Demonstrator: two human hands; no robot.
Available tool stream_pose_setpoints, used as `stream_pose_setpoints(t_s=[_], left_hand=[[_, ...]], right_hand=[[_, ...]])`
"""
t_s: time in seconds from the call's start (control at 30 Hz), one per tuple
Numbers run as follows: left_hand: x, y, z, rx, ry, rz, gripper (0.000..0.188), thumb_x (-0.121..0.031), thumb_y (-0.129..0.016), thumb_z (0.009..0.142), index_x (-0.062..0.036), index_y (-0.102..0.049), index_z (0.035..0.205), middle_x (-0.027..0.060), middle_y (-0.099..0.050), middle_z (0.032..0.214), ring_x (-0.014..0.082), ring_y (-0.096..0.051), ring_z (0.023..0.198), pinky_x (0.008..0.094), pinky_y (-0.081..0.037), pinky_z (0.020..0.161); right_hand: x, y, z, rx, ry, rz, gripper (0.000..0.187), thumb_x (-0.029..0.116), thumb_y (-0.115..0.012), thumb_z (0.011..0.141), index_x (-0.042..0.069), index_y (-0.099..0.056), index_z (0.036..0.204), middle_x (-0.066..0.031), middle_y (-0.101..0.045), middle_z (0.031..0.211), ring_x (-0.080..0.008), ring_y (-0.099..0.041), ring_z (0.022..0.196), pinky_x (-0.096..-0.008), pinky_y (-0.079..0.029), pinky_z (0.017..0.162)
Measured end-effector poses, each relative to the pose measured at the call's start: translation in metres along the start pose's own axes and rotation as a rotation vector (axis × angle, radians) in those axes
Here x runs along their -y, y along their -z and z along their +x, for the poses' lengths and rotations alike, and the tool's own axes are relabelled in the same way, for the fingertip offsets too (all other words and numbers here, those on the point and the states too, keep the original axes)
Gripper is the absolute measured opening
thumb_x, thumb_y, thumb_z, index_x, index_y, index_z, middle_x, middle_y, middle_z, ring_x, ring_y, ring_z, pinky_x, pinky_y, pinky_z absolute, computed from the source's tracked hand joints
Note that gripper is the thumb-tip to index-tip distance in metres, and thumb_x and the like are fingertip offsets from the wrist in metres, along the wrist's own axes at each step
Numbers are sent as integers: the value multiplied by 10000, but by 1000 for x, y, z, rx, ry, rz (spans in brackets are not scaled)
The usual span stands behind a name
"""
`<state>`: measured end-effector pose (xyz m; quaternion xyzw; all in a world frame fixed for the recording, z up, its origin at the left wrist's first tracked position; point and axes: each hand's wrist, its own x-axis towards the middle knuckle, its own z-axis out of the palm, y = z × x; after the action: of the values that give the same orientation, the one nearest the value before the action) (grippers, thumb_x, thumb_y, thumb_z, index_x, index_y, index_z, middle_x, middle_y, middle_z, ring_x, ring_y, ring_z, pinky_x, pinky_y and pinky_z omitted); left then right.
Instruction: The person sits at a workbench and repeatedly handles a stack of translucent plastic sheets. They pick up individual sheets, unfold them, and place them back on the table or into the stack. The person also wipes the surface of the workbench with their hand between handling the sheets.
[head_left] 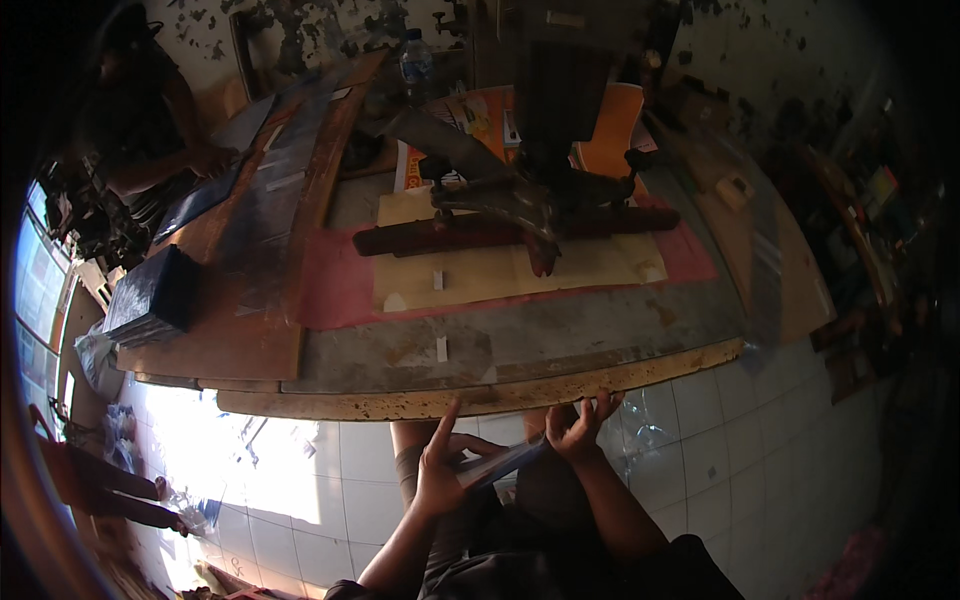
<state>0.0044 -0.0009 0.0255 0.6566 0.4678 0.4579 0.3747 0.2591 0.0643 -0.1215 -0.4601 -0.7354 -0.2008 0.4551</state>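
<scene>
The left hand (438,472) pinches one end of the sheet (505,463), index finger extended to the table edge (480,396); the right hand (580,430) curls half open at the other end, its grip impossible to tell. The sheet lies between the fingers, below the edge, apparently spanned hand to hand to steady it. Ahead of the fingertips stands one press (495,208), probably central for reach; far left, one stack (150,298), uncounted, seemingly piled aside; two white tags (438,280) lie ahead.
</scene>
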Motion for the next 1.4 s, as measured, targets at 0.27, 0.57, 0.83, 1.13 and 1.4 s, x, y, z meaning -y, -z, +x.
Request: stream_pose_setpoints(t_s=[0.27,0.57,0.83,1.13,1.4], left_hand=[[-1,6,-6,4,6,-40,1085,-19,-846,791,-33,-182,1649,135,-783,981,234,-760,970,353,-567,924],[-25,18,-1,10,-98,-90,1068,-31,-853,784,-12,-215,1639,126,-787,975,212,-760,966,336,-530,961],[-43,30,13,26,-160,-270,1076,-50,-858,776,-4,-217,1639,109,-788,959,187,-749,972,319,-503,989],[-65,31,18,-3,-165,-426,1097,-148,-907,767,26,-241,1621,97,-784,950,169,-739,953,305,-529,924],[-53,13,-21,369,-242,-400,977,-64,-853,814,-21,-300,1618,115,-784,993,223,-753,955,361,-536,971]], right_hand=[[9,10,-1,15,-37,13,844,256,-715,940,9,-213,1571,-301,-171,1634,-584,-36,1531,-756,-77,1178],[37,74,43,282,-241,105,685,237,-688,949,17,-360,1508,-261,-291,1596,-529,-162,1512,-671,-178,1197],[50,122,154,376,-320,422,344,225,-463,1057,26,-656,1263,-141,-681,1179,-263,-622,1137,-398,-440,1029],[39,58,248,707,-1052,1501,514,329,-521,1097,61,-430,1526,-110,-656,1279,-186,-689,1012,-304,-546,822],[28,40,240,644,-963,1364,477,117,-658,1003,27,-542,1457,-72,-635,1336,-137,-679,1037,-278,-532,859]])
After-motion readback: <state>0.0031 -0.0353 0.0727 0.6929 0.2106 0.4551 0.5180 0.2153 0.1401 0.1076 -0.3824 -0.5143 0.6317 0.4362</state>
